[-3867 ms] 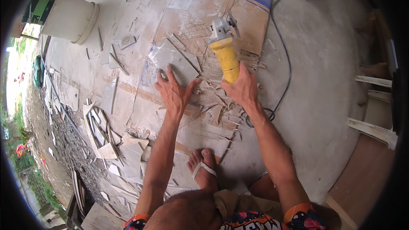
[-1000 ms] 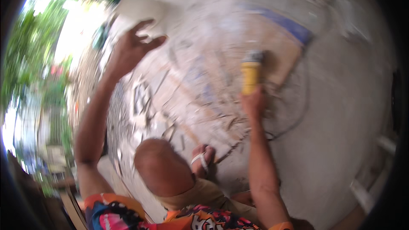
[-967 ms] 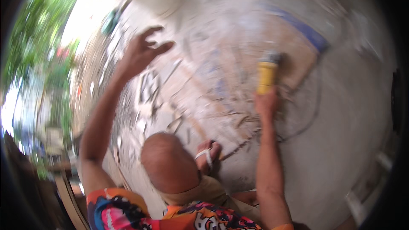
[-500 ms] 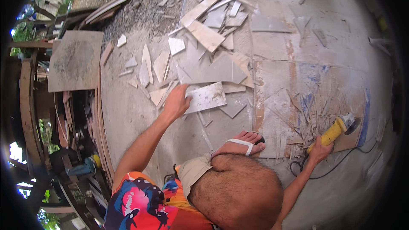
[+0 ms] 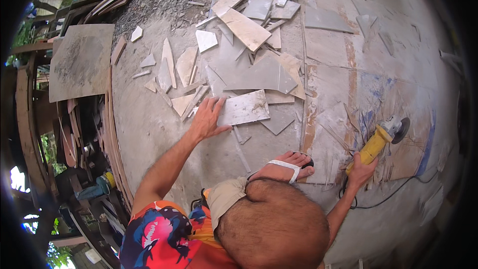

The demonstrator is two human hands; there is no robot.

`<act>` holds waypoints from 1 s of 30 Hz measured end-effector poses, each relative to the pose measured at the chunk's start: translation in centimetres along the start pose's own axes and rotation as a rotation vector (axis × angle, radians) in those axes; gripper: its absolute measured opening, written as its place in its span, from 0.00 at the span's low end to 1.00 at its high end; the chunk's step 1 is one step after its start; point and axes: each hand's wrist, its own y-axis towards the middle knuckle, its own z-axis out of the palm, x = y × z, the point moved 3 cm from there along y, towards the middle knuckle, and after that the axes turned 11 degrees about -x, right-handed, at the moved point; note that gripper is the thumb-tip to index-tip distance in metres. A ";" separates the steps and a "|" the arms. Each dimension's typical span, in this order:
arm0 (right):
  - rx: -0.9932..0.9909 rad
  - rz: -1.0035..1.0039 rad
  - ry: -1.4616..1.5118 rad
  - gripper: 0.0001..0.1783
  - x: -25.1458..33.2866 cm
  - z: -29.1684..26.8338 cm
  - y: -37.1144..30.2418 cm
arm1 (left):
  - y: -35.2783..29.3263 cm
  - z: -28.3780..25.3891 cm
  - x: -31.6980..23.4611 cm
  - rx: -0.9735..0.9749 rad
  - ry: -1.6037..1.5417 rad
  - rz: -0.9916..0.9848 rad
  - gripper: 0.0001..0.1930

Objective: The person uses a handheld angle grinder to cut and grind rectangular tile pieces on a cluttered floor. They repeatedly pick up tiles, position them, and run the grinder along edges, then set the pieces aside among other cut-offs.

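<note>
My right hand (image 5: 362, 171) is wrapped around the body of a yellow angle grinder (image 5: 374, 147). The grinder's dark disc points up and away to the right, above a scuffed board on the floor. At the left end of a whitish rectangular tile piece (image 5: 244, 108), my left hand (image 5: 206, 119) rests with fingers and thumb apart, touching or nearly touching its edge. Just beyond that piece lies a larger grey tile offcut (image 5: 259, 77). A triangular grey piece (image 5: 279, 120) lies partly under the whitish one.
Broken tile pieces (image 5: 246, 25) are heaped farther off. The grinder's black cord (image 5: 398, 198) curls over the floor at right. My sandalled foot (image 5: 284, 167) stands between the hands. Scrap wood (image 5: 74, 139) and a tile slab (image 5: 82, 62) line the left side; gravel (image 5: 164, 0) lies behind.
My left hand has loosened from a grip at the whitish tile's edge to spread fingers. The grinder has shifted slightly left and up in my right hand, its disc now turned more upward.
</note>
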 end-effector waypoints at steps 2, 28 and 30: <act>-0.027 -0.013 -0.050 0.35 -0.7 0.5 -0.2 | -0.1 -0.1 1.0 0.005 -0.078 0.006 0.52; -0.061 0.009 -0.151 0.37 -1.5 0.8 0.0 | -1.6 -0.5 -3.2 -0.080 -0.556 -0.515 0.13; -0.065 -0.007 -0.130 0.36 -1.9 1.1 -0.1 | -0.2 1.8 -7.4 0.058 -0.732 -0.294 0.13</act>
